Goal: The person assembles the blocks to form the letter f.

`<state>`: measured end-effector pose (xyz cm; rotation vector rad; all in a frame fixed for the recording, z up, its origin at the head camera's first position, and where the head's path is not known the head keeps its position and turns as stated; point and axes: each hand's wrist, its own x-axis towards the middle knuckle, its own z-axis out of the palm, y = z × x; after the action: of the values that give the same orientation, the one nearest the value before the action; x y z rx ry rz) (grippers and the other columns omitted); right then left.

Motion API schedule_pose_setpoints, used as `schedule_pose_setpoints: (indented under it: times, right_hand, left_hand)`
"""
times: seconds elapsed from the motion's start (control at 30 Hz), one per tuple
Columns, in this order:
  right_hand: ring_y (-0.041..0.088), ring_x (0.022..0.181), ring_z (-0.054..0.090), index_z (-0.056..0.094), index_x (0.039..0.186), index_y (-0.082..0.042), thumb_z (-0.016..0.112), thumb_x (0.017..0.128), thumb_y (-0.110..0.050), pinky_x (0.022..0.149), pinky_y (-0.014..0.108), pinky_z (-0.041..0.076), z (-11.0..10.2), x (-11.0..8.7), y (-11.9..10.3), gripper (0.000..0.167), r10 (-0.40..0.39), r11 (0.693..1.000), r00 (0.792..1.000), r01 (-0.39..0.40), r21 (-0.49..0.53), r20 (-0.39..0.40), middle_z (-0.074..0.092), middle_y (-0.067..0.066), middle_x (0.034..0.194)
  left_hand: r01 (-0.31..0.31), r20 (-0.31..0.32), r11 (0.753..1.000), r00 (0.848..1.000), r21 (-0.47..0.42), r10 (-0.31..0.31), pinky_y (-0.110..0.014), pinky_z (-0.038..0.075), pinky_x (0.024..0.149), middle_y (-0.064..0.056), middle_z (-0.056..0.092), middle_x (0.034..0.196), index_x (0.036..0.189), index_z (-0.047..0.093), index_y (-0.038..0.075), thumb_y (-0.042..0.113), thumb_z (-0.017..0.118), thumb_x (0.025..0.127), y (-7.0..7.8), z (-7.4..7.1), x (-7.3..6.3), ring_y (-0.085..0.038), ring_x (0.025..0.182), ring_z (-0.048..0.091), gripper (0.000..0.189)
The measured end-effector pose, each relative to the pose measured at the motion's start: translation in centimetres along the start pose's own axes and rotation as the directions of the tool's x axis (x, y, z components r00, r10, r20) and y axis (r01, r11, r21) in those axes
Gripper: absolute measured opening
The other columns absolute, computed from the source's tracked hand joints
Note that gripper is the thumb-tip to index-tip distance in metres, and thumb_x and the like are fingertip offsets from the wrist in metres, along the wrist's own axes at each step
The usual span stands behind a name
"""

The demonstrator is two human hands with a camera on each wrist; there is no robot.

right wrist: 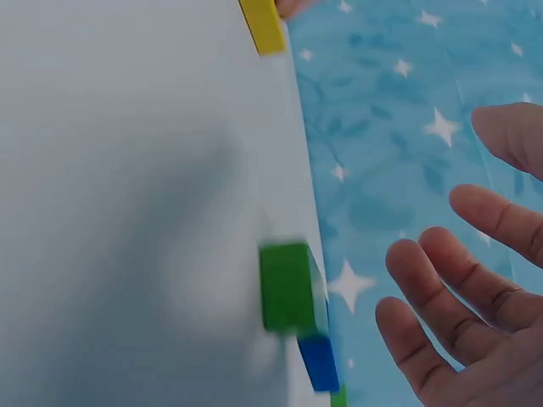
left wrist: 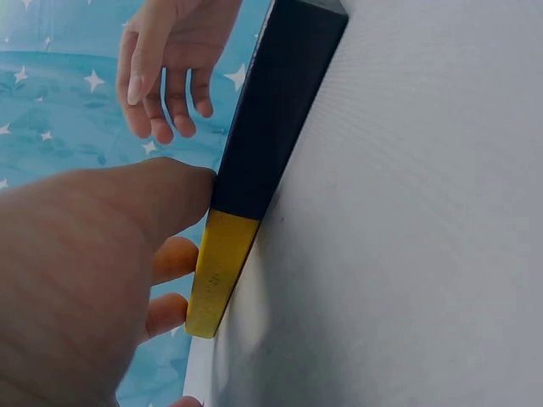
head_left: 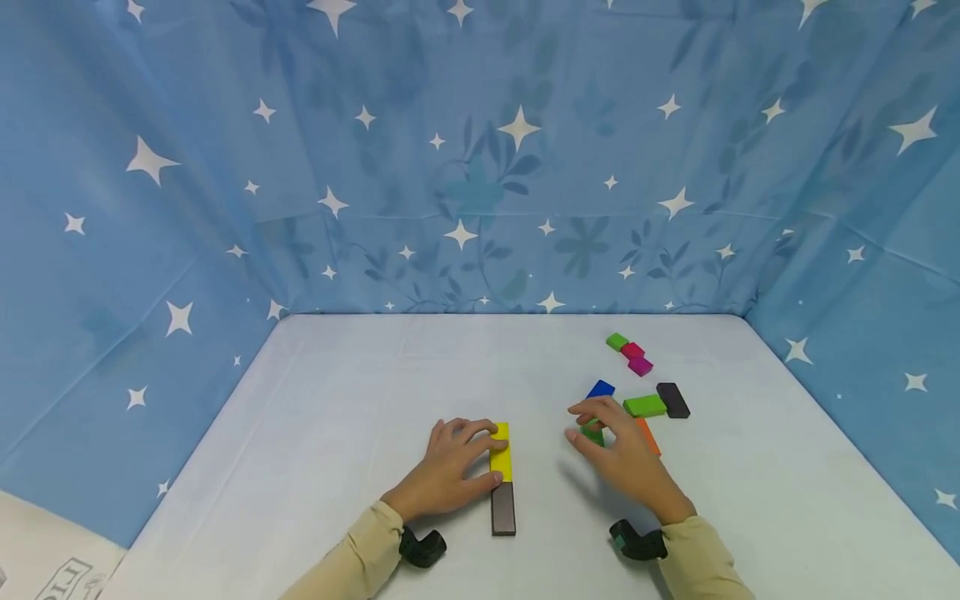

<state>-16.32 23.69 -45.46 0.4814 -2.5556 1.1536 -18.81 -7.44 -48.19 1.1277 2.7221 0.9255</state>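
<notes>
My left hand [head_left: 447,469] rests its fingertips on top of a yellow block [head_left: 500,454] lying on the white table. A dark grey block [head_left: 503,510] lies end to end with the yellow one, on the side nearer me. In the left wrist view the thumb [left wrist: 182,191] touches near the seam between the two blocks. My right hand [head_left: 619,450] hovers over the right side with fingers spread apart and nothing held. Beneath it in the head view is a green block [head_left: 592,432], partly hidden by the fingers. A blue block [right wrist: 319,362] stands just beyond the green one.
Right of the right hand lie a light green block [head_left: 645,406], a black block [head_left: 673,400] and a partly covered orange block [head_left: 648,437]. Farther back, small green [head_left: 617,342], red [head_left: 633,351] and magenta [head_left: 641,366] blocks form a diagonal row. A blue star-patterned curtain [head_left: 480,167] encloses the table.
</notes>
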Motion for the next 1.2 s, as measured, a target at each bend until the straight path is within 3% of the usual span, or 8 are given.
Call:
schedule_pose_setpoints:
  times: [0.13,0.3,0.53,0.6,0.67,0.8,0.9,1.2]
  right_hand:
    - [0.027,0.108,0.066,0.073,0.126,-0.004,0.078,0.100,-0.016,0.090,0.048,0.058,-1.5,0.0,0.9,0.028,0.020,1.000,0.999,-0.021,-0.012,-0.045,0.068,0.009,0.120]
    - [0.031,0.115,0.062,0.070,0.132,-0.005,0.073,0.105,-0.022,0.095,0.051,0.056,-3.7,-0.3,2.0,0.032,0.100,0.994,0.991,-0.104,-0.039,-0.093,0.065,0.010,0.129]
    - [0.035,0.125,0.054,0.066,0.139,-0.005,0.069,0.107,-0.027,0.099,0.026,0.045,-6.8,-1.0,3.9,0.039,0.179,0.983,0.971,-0.185,-0.023,-0.158,0.058,0.015,0.145]
    - [0.038,0.130,0.052,0.065,0.142,-0.005,0.068,0.108,-0.028,0.100,0.024,0.043,-7.5,-1.2,4.6,0.042,0.201,0.978,0.964,-0.208,-0.026,-0.172,0.056,0.017,0.148]
    - [0.040,0.136,0.048,0.062,0.146,-0.004,0.068,0.108,-0.029,0.105,0.029,0.042,-8.0,-1.4,5.3,0.045,0.223,0.973,0.959,-0.230,-0.022,-0.173,0.053,0.019,0.152]
    - [0.046,0.145,0.039,0.055,0.153,0.000,0.067,0.108,-0.025,0.117,0.060,0.039,-8.8,-1.6,6.9,0.053,0.253,0.966,0.956,-0.257,-0.012,-0.146,0.044,0.024,0.160]
    - [0.052,0.149,0.032,0.047,0.158,0.001,0.065,0.109,-0.022,0.116,0.076,0.029,-9.3,-1.7,8.1,0.057,0.283,0.959,0.953,-0.284,0.012,-0.107,0.036,0.027,0.166]
    - [0.057,0.154,0.018,0.030,0.169,-0.005,0.064,0.107,-0.018,0.120,0.076,0.014,-10.3,-2.0,10.2,0.071,0.329,0.942,0.944,-0.325,0.087,-0.032,0.019,0.025,0.174]
  left_hand:
    - [-0.012,-0.010,1.000,1.000,-0.006,0.012,-0.080,0.009,0.119,-0.004,0.049,0.158,0.144,0.067,0.021,0.037,0.065,0.107,0.0,0.0,-0.1,-0.043,0.145,0.037,0.040]
    - [-0.014,-0.003,1.000,1.000,-0.010,0.014,-0.081,0.009,0.118,-0.004,0.049,0.158,0.144,0.067,0.021,0.033,0.064,0.108,0.2,-0.2,-0.1,-0.044,0.145,0.037,0.038]
    - [-0.018,-0.010,1.000,1.000,-0.003,0.018,-0.081,0.010,0.118,-0.005,0.050,0.157,0.143,0.068,0.020,0.031,0.065,0.107,0.1,-0.3,0.0,-0.044,0.144,0.038,0.037]
    - [-0.018,-0.008,1.000,1.000,-0.002,0.018,-0.081,0.011,0.118,-0.005,0.050,0.157,0.143,0.068,0.020,0.031,0.065,0.107,0.1,-0.2,0.0,-0.044,0.144,0.038,0.038]
    - [-0.020,-0.009,1.000,1.000,0.000,0.020,-0.081,0.011,0.118,-0.005,0.050,0.157,0.143,0.068,0.021,0.032,0.065,0.108,0.0,-0.2,0.0,-0.044,0.144,0.039,0.038]
    - [-0.021,-0.017,1.000,1.000,0.008,0.021,-0.081,0.012,0.117,-0.004,0.050,0.157,0.144,0.068,0.021,0.036,0.065,0.107,-0.1,-0.2,0.0,-0.044,0.143,0.039,0.039]
    - [-0.017,-0.014,1.000,1.000,0.009,0.017,-0.081,0.012,0.118,-0.003,0.050,0.157,0.144,0.068,0.022,0.036,0.065,0.107,-0.1,-0.2,0.0,-0.044,0.144,0.039,0.039]
    - [-0.019,0.003,1.000,1.000,0.004,0.019,-0.080,0.013,0.118,-0.004,0.050,0.157,0.145,0.068,0.021,0.034,0.065,0.107,0.1,-0.4,0.0,-0.042,0.144,0.039,0.040]
